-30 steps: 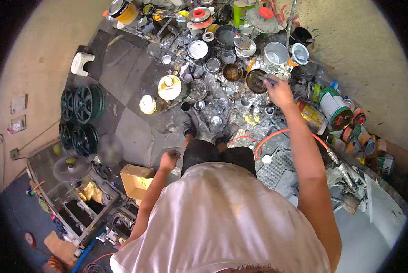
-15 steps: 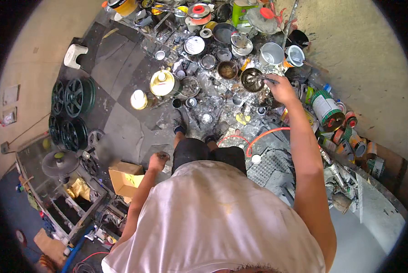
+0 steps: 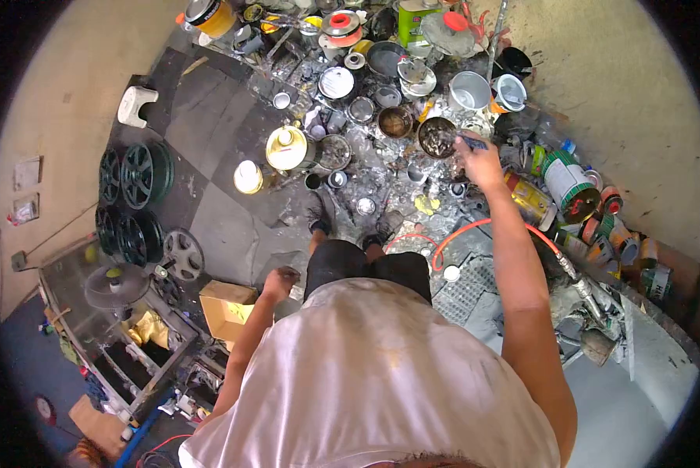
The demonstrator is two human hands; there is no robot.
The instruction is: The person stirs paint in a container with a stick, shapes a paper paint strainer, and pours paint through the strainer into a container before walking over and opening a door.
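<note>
Right, my right hand [image 3: 483, 165] is closed round a dark, narrow tool [image 3: 475, 143], just beside an open, dark round tin [image 3: 437, 119]; that grip probably spares my fingers the murky contents. Tin's next to a brown-filled round pot [image 3: 395, 109], likely for easy reach. Left hand [image 3: 280, 284]: apart, fingers curled, can't tell if holding anything.

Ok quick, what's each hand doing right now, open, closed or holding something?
Left hand: fingers curled; can't tell if it holds anything.
Right hand: closed on a dark tool beside the brown pot.
</note>
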